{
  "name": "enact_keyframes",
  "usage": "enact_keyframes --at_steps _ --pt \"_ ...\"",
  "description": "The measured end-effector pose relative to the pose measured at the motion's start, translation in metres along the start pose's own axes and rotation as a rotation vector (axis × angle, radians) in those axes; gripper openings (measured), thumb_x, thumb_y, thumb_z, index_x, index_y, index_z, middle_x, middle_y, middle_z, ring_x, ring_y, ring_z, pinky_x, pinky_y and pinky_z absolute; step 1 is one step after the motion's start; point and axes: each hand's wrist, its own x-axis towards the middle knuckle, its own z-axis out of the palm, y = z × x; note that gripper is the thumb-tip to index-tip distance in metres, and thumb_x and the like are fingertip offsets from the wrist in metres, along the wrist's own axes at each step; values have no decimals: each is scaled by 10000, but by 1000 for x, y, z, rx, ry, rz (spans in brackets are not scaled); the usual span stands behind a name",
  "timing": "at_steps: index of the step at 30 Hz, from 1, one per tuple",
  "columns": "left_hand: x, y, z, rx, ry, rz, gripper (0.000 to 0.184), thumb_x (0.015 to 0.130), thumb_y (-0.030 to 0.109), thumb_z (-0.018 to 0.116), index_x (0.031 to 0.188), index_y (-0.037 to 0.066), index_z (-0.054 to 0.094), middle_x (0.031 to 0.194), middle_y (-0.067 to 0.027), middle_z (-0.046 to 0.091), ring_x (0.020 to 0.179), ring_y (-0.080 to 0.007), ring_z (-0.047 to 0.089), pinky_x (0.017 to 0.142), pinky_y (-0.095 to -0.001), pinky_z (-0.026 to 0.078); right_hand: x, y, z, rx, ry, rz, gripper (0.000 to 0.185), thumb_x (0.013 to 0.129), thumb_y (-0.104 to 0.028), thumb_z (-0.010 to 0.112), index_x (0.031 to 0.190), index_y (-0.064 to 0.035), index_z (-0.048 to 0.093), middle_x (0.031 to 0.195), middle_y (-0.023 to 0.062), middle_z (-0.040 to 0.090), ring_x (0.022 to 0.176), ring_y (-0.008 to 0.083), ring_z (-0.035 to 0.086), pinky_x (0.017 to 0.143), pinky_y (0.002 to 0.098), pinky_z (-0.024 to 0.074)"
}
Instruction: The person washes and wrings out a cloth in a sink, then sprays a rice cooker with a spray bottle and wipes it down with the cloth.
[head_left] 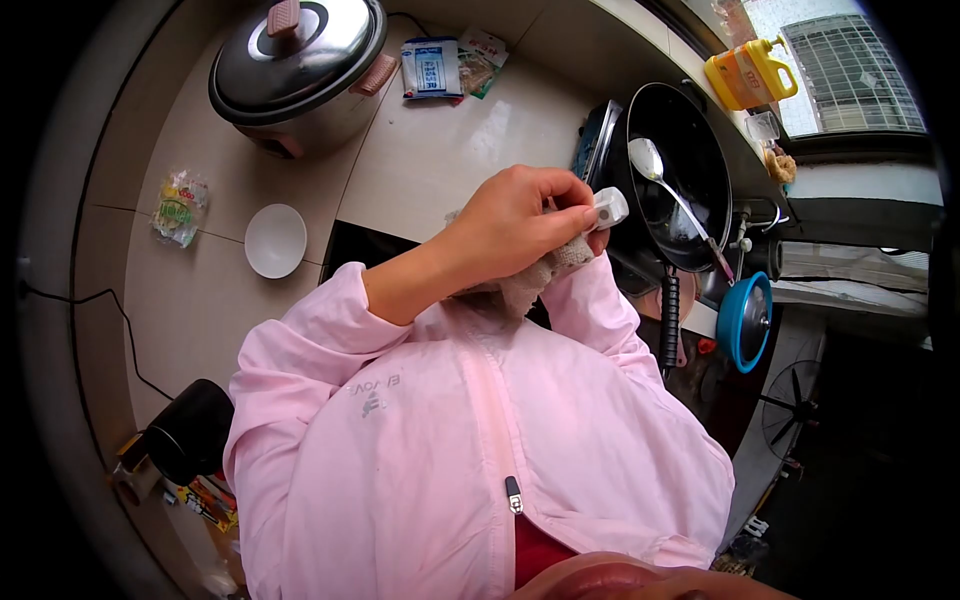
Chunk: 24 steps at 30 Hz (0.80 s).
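Observation:
In front of my chest, my left hand (525,218) is closed, thumb against bent fingers. A greyish-beige knitted cloth (535,285) is bunched under it and hangs below the fingers. A small white plastic piece (611,207) with a dark spot on its face sticks out past my left fingertips. My right hand (599,241) is mostly hidden behind the left one and the cloth. Only a bit of its fingers shows, against the underside of the white piece.
A black wok (680,150) with a metal spoon (668,180) stands at right, beside a blue-rimmed pot (742,322). A rice cooker (295,80), a white bowl (276,241) and packets (431,68) are on the tiled counter. A yellow jug (750,75) stands by the window.

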Motion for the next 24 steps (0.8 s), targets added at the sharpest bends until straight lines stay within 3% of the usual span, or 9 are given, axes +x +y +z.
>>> enact_keyframes --at_steps 2,4,5,7,9,14,16,24 --pt "-1 -1 -2 40 4 7 154 807 140 607 839 -10 607 721 -44 597 661 -88 519 630 -241 435 -2 -5 3 8 67 13 356 504 -90 767 812 -41 595 826 104 606 794 243 575 760 338 462" --pt "-5 -6 -8 367 102 218 125 770 115 630 825 6 602 719 -71 592 636 -136 542 611 -253 436 8 -18 22 -295 92 116 414 500 -76 752 887 -5 624 894 121 620 844 243 585 788 319 457" --pt "-8 -7 -13 380 96 215 125 770 115 630 825 6 602 719 -71 592 636 -136 542 611 -253 436 14 -21 34 -287 87 105 414 500 -76 752 887 -5 624 894 121 620 844 243 585 788 319 457" --pt "-15 -9 -24 532 116 366 136 723 96 662 814 17 598 719 -89 584 625 -187 556 579 -267 438 24 -24 59 -569 80 161 460 500 -20 722 949 16 627 927 123 624 876 231 585 793 300 452" --pt "-23 -12 -34 586 108 397 157 707 96 678 821 20 601 723 -89 585 624 -197 559 562 -273 436 35 -25 71 -825 -66 194 445 548 46 701 985 1 625 915 106 633 839 210 593 779 302 452" --pt "-38 -21 -55 645 71 483 211 682 115 706 842 24 603 742 -84 589 622 -209 564 522 -285 427 48 -19 88 -1292 -264 103 349 642 -16 712 974 -42 605 895 95 632 795 233 603 727 304 467" --pt "-39 -20 -57 635 51 623 240 678 146 711 854 26 600 747 -85 586 624 -224 566 516 -296 420 49 -14 90 -1290 -283 67 337 645 -12 707 964 -42 603 890 93 631 793 240 604 721 305 468" --pt "-48 -10 -63 814 -24 619 248 727 234 668 820 25 572 711 -91 558 600 -253 544 509 -323 407 49 1 86 -1243 -329 37 302 643 -2 688 930 -38 601 875 90 629 799 258 605 719 317 468"
